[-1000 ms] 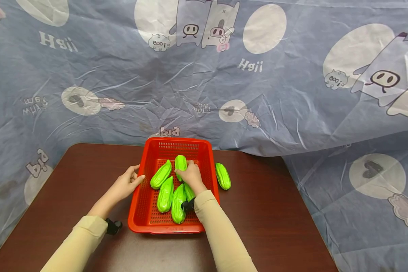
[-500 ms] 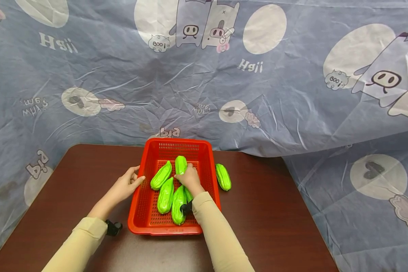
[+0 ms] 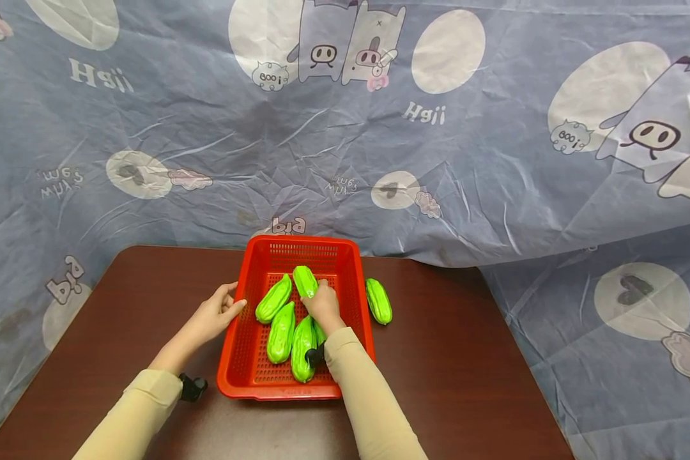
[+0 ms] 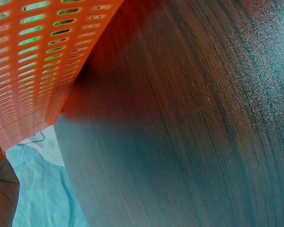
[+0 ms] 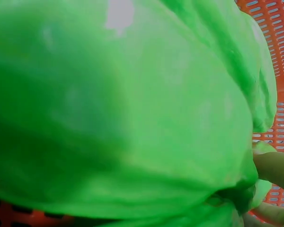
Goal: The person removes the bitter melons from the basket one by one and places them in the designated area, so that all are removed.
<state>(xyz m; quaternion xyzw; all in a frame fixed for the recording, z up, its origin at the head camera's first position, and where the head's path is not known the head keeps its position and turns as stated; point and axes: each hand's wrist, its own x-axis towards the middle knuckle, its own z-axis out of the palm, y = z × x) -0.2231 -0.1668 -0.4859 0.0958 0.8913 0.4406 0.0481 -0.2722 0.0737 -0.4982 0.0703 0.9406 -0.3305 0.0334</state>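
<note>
A red plastic basket (image 3: 282,391) with slotted walls stands on the table, holding several bright green, ridged gourds. At its left side, my left hand (image 3: 214,314) holds the rim, thumb at the top edge and fingers along the outside. My right hand (image 3: 325,306) reaches inside and grips the lower end of one green gourd (image 3: 303,278), whose far end tilts left. Nearer me lie other gourds, including a left one (image 3: 273,299), a middle one (image 3: 280,333) and a front one (image 3: 302,358). Another is mostly hidden under the right hand and wrist.
One more green gourd (image 3: 378,301) lies on the brown table (image 3: 448,358), just right of the basket. A grey-blue printed cloth (image 3: 322,140) hangs behind the table. Black wrist cameras sit on both wrists; the right one (image 3: 315,355) overlaps the front gourd.
The gourd in my right hand has turned, its far end swinging slightly left. The right hand has shifted a little toward me; the left hand and basket keep their places.
</note>
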